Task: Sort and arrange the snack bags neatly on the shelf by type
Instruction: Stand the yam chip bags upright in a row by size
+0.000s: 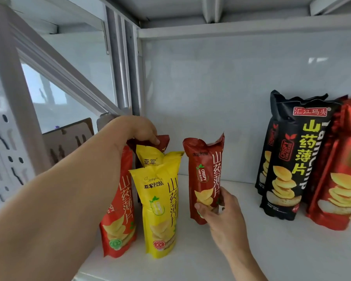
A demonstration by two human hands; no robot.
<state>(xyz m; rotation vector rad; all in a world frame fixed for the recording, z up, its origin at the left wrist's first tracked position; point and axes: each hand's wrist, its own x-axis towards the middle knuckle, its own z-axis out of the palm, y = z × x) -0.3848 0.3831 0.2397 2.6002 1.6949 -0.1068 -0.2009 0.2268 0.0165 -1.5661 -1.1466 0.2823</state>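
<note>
My right hand (221,218) grips the lower part of a dark red yam-chip bag (206,175), held upright just above the white shelf (251,250). My left hand (136,130) reaches to the back left and pinches the top of another dark red bag (160,141), mostly hidden behind two yellow bags. The front yellow bag (160,211) stands upright, with a second yellow bag (150,157) behind it. An orange-red bag (120,211) stands to their left, partly covered by my forearm. At the right stand black bags (292,159) and bright red bags (340,189).
The shelf's white back wall (231,88) rises behind the bags. A grey frame post and diagonal brace (69,74) close the left side, with a perforated panel (6,155) further left. Bare shelf surface lies between the middle red bag and the black bags.
</note>
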